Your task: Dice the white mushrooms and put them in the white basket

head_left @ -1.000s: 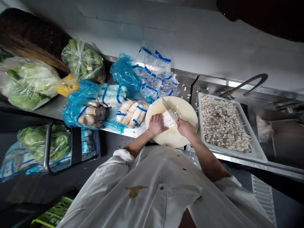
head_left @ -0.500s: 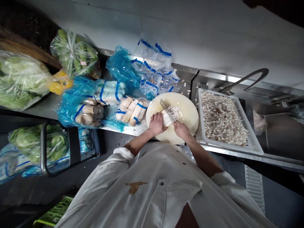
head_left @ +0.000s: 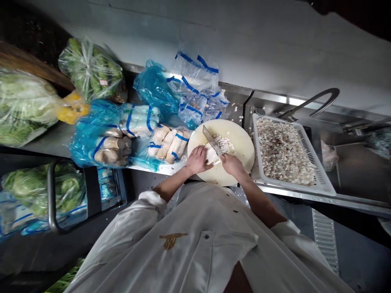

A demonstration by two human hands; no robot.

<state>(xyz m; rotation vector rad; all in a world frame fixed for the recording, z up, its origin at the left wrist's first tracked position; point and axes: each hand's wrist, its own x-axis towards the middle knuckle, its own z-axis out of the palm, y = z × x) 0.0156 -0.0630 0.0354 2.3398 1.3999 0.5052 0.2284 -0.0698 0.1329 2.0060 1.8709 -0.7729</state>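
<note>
On the round, pale cutting board (head_left: 241, 162) lie white mushroom strips (head_left: 212, 156) with small diced pieces on their right. My left hand (head_left: 198, 160) presses the strips down at their left end, fingers bent and held together. My right hand (head_left: 232, 165) grips a kitchen knife (head_left: 213, 141) by its handle, which is hidden in the fist. The blade slants across the strips, its tip pointing to the far left, close to my left fingers. Beside the board at right, a white perforated basket (head_left: 328, 188) holds a thick layer of diced mushroom.
Bagged whole mushrooms (head_left: 169, 143) and a blue plastic bag (head_left: 88, 134) lie left of the board. Crumpled clear wrappers (head_left: 198, 89) are behind it. Bagged greens (head_left: 27, 106) stand far left. A faucet (head_left: 320, 106) arches over the sink at right. A cart handle (head_left: 51, 195) stands low at left.
My left hand has shifted slightly left along the strips. The knife has also moved slightly left, and more cut pieces lie to the right of its blade.
</note>
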